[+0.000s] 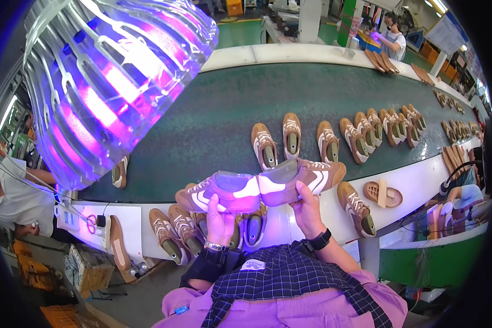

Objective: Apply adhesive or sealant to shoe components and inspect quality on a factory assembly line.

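Clear ribbed lamp housing [120,82], lit violet inside, occupies the upper left, nearest the camera. Below it, at the lower edge, a dark checked apron [290,276] covers my front over a pink-purple shirt. A metal bracelet [217,247] is on my left wrist; a black wristband [320,239] is on my right.

Both hands are raised and apart, each clamped on one shoe. My left hand [220,223] grips the left shoe [225,194], toe to the left; my right hand [310,214] grips the right shoe [307,176], toe to the right. Each thumb lies on the near side. The heels meet between my hands, and both sides with white stripes face me.

Beneath is a white ledge [322,210]. To the left, it carries a loose brown sole [118,243] and a pair of brown shoes [175,236]; to the right, a single brown shoe [357,209] and a brown sole with a pale strip [384,194] across it.

Beyond runs a green belt [218,115], carrying a row of brown shoes [361,134] with white laces. Past the far ledge, at upper right, a co-worker [393,39] is visible.
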Demonstrator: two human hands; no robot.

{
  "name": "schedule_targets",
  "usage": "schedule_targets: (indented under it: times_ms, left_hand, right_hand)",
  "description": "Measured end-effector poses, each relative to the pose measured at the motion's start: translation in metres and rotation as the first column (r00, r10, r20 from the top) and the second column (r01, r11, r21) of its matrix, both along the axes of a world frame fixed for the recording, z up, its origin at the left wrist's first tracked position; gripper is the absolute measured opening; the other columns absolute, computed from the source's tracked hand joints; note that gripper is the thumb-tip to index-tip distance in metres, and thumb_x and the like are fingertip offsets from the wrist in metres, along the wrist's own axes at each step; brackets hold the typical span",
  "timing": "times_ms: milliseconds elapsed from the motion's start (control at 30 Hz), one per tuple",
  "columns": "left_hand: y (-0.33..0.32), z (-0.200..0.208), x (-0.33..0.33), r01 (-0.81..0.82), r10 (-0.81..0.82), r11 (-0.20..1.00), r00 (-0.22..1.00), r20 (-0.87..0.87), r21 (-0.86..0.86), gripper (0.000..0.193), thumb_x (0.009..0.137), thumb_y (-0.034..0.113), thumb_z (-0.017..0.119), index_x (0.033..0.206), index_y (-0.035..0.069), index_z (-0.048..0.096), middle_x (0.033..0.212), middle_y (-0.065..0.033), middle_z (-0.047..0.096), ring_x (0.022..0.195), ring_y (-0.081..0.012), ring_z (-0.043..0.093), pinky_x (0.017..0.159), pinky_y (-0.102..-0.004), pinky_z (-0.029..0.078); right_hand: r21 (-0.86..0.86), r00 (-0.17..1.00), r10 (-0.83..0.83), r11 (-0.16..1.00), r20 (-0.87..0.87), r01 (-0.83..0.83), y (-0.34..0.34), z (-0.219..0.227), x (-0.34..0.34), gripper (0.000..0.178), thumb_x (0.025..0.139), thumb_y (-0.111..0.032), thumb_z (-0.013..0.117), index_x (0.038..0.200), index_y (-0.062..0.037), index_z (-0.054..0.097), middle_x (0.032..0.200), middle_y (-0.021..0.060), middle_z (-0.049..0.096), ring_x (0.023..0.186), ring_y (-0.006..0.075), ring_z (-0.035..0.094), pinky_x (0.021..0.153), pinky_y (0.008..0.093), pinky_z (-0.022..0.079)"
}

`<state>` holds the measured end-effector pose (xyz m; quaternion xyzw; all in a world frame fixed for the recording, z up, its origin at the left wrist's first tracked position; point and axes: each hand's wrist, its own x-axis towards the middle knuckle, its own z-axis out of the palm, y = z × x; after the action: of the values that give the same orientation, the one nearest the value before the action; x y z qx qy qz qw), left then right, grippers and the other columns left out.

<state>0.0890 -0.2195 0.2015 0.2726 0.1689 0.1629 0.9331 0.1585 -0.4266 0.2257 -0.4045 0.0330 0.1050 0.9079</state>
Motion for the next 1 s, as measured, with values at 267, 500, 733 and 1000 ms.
schedule_targets:
  times_ms: [267, 500, 733, 1000]
  left_hand:
    - [-0.003, 0.006, 0.014, -0.016, 0.015, 0.994, 1.0, -0.009, -0.111, 0.044, 0.09, 0.033, 0.056, 0.123, 0.006, 0.047, 0.119, -0.0087, 0.057, 0.106, -0.0234, 0.058, 0.09, -0.04, 0.05]
    - [0.0, 0.004, 0.021, -0.008, 0.007, 0.991, 1.0, -0.007, -0.132, 0.046, 0.088, 0.033, 0.058, 0.124, 0.007, 0.046, 0.118, -0.0091, 0.057, 0.106, -0.0241, 0.058, 0.089, -0.0405, 0.051]
    - [-0.003, 0.001, 0.022, -0.048, 0.044, 0.992, 0.999, -0.03, -0.121, 0.044, 0.089, 0.033, 0.057, 0.123, 0.007, 0.047, 0.116, -0.0082, 0.058, 0.105, -0.0229, 0.058, 0.089, -0.0398, 0.05]
    - [0.009, 0.003, 0.018, -0.054, 0.054, 0.998, 0.998, 0.013, 0.022, 0.038, 0.088, 0.028, 0.058, 0.119, 0.007, 0.049, 0.112, -0.0057, 0.059, 0.101, -0.0197, 0.059, 0.086, -0.0376, 0.052]
  right_hand:
    - [0.057, 0.997, 0.042, 0.998, -0.066, -0.039, 0.007, -0.005, 0.01, 0.04, 0.09, -0.027, 0.059, 0.122, -0.0057, 0.048, 0.113, 0.0075, 0.059, 0.103, 0.0189, 0.058, 0.093, 0.0382, 0.046]
    - [0.107, 0.997, 0.029, 0.994, -0.073, -0.021, 0.008, 0.001, 0.015, 0.041, 0.089, -0.02, 0.06, 0.124, -0.0034, 0.047, 0.117, 0.0093, 0.057, 0.104, 0.0212, 0.058, 0.091, 0.04, 0.049]
    - [0.101, 0.999, 0.004, 0.995, -0.038, -0.001, 0.007, -0.005, 0.013, 0.039, 0.089, -0.019, 0.06, 0.122, -0.0026, 0.047, 0.114, 0.0096, 0.059, 0.101, 0.0214, 0.06, 0.089, 0.0387, 0.051]
    - [-0.016, 0.998, 0.066, 0.998, 0.01, -0.066, -0.001, -0.005, 0.014, 0.037, 0.088, -0.02, 0.06, 0.12, -0.0042, 0.049, 0.111, 0.0077, 0.06, 0.099, 0.0193, 0.061, 0.087, 0.0381, 0.05]
